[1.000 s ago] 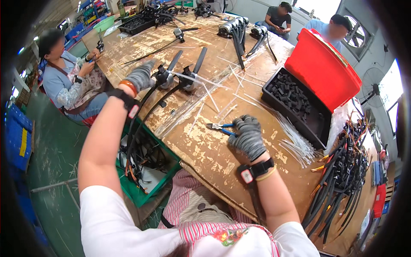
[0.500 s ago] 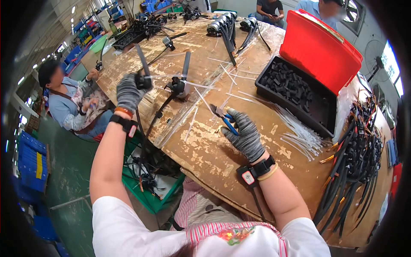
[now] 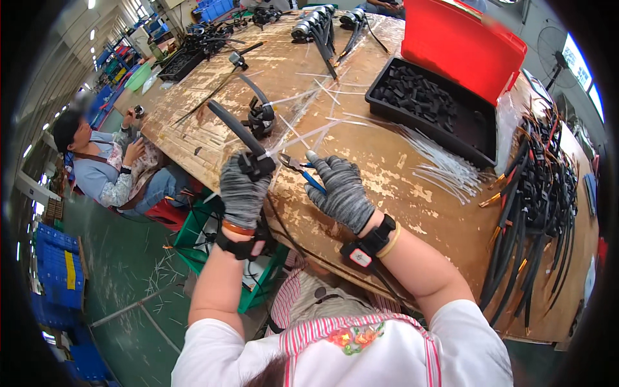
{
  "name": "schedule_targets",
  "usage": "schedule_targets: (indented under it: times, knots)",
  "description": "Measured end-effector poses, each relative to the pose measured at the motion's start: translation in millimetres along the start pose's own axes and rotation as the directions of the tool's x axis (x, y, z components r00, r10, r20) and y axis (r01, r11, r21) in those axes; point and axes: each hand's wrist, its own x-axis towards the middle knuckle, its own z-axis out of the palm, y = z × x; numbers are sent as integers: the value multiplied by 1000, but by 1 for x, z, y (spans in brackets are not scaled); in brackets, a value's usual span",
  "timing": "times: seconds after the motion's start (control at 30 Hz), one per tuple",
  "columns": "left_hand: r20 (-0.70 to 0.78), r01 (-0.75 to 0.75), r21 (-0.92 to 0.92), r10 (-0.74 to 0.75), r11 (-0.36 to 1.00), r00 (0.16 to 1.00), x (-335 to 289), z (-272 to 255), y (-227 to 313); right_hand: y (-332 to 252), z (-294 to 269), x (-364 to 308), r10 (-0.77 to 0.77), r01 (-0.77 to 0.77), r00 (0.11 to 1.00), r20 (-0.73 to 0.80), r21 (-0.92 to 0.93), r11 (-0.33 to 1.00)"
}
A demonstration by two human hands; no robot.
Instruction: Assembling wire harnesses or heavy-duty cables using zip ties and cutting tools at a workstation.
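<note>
My left hand (image 3: 244,193), in a grey knit glove, is closed around a black cable assembly (image 3: 236,129). Its thick black tube sticks up to the far left, and a thinner cable trails down toward the table edge. In my right hand (image 3: 342,193), gloved alike, is a pair of blue-handled cutters (image 3: 313,181). Their jaws are close to the cable assembly, by a white cable tie; whether they touch it I cannot tell. Another black cable assembly (image 3: 258,119) lies just beyond, with a white cable tie (image 3: 293,97) sticking out of it.
A black bin (image 3: 431,140) of short black pieces, with a red bin (image 3: 461,48) behind it, stands at the right. Nearby lie loose cable ties (image 3: 445,169) and bundled wires (image 3: 532,206). A co-worker (image 3: 106,161) sits left; a green crate (image 3: 193,242) is below the table edge.
My left hand has come right and nearer with the cable assembly. My right hand has shifted left with the cutters, so both are now close together. The view has shifted slightly.
</note>
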Motion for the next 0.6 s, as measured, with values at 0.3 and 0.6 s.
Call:
schedule_targets:
  times: [0.3, 0.6]
  knots:
    - [169, 323, -774, -313, 545, 935, -14, 47, -43, 10, 1, -3, 41, -28, 993, 110, -117, 993]
    - [-54, 199, -229, -216, 953, 975, -24, 55, -38, 5, 2, -2, 63, -49, 989, 130, -102, 994]
